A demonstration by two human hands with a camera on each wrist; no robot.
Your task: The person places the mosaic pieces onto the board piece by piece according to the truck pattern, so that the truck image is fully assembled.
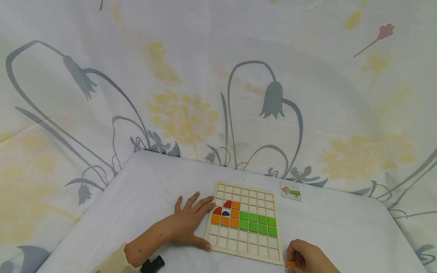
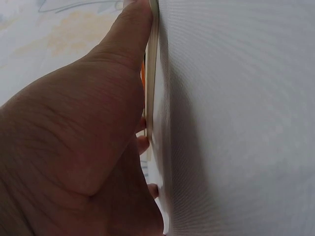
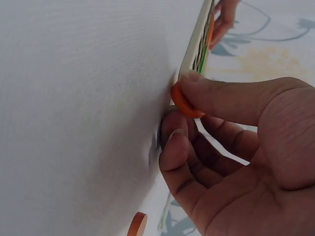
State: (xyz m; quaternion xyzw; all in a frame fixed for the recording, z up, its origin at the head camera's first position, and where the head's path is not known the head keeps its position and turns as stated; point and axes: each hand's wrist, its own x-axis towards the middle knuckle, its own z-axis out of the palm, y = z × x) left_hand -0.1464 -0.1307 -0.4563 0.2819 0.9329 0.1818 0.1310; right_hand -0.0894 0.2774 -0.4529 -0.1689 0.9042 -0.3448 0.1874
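Observation:
A pale wooden grid board (image 1: 244, 247) lies on the white table. Green tiles (image 1: 253, 222), orange tiles (image 1: 225, 221), red curved tiles (image 1: 217, 211) and one blue half-round tile (image 1: 225, 213) fill part of its cells. My left hand (image 1: 187, 225) is spread at the board's left side, with thumb and fingertips at its edge. Just off the near right corner, my right hand (image 1: 308, 257) pinches an orange piece with a curved edge (image 3: 184, 101) between thumb and fingers. The other fingers of that hand are curled.
A small picture card (image 1: 291, 190) with a coloured grid lies beyond the board's far right corner. Another orange piece (image 3: 138, 225) shows near the right hand in the right wrist view. Behind the table hangs a flower-printed cloth (image 1: 191, 125).

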